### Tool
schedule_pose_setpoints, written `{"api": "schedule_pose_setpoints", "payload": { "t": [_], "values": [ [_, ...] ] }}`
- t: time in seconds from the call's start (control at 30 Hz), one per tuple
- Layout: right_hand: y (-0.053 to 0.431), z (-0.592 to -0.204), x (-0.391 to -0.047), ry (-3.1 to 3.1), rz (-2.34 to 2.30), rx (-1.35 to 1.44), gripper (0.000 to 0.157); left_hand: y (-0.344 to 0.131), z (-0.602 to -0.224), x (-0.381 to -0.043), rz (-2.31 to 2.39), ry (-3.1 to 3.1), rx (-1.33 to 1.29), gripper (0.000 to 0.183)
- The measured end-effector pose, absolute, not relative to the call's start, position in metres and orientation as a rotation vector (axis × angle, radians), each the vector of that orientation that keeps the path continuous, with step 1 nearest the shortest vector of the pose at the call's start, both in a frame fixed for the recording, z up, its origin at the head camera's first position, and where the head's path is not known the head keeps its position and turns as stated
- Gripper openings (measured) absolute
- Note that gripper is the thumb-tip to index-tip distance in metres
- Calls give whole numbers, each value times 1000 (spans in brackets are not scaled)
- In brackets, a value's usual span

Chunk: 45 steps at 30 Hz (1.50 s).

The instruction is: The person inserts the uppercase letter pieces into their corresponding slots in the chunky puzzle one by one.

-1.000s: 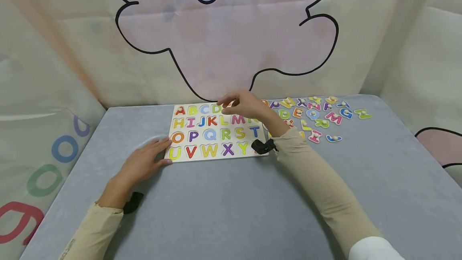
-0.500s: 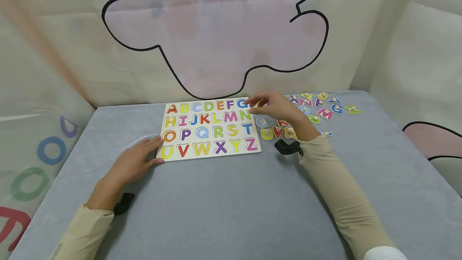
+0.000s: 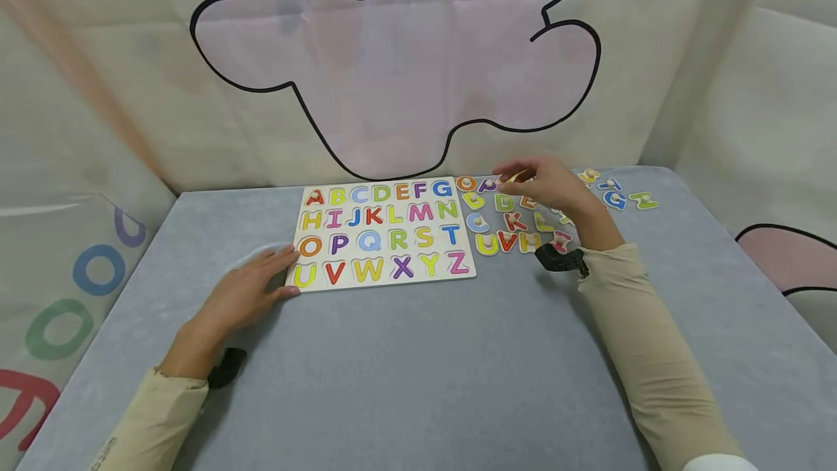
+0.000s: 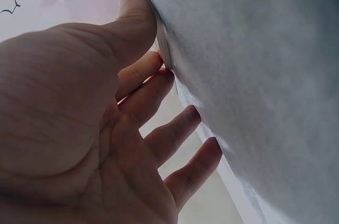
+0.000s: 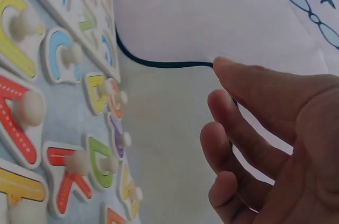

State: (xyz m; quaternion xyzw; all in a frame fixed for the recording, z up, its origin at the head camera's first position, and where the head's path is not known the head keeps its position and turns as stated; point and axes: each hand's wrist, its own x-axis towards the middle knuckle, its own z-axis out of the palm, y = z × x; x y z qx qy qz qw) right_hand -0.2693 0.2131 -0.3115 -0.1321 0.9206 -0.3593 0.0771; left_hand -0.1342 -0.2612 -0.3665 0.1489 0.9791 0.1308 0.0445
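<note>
A white alphabet board [image 3: 354,237] lies on the table, its coloured letters in rows from A to Z. My left hand [image 3: 242,295] rests at its left edge, fingers extended. In the left wrist view the thumb [image 4: 136,28] touches the board's rim. My right hand [image 3: 552,184] hovers over the loose letter pieces right of the board. Its fingers are loosely bent with nothing between them in the right wrist view. Below it lie knobbed pieces, such as a red K [image 3: 514,222], a red V [image 3: 506,241] and a light blue C [image 3: 477,222]. The hand hides several others.
A grey cloth covers the table [image 3: 418,369]. Farther right lie more pieces, including a green-edged Z or N [image 3: 644,200] and a blue G [image 3: 615,199]. A printed curtain [image 3: 392,78] hangs just behind the table's back edge.
My right hand has moved right, from above the board's top row to above the loose pieces, uncovering the row's right end. The left hand stays at the board's edge. The head view has shifted slightly.
</note>
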Motion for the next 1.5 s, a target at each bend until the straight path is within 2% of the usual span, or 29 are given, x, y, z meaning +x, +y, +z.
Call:
{"api": "schedule_pose_setpoints", "payload": {
  "t": [0.4,0.67,1.5],
  "values": [
    [184,-324,-294,2752,-937,-467,37,-261,-365,-135,422,2989,449,68],
    [195,-355,-298,2740,-897,-472,34,-256,-366,-135,405,2981,474,67],
    [179,-358,-303,2816,-801,-407,24,-259,-367,-134,381,2993,430,67]
  ]
}}
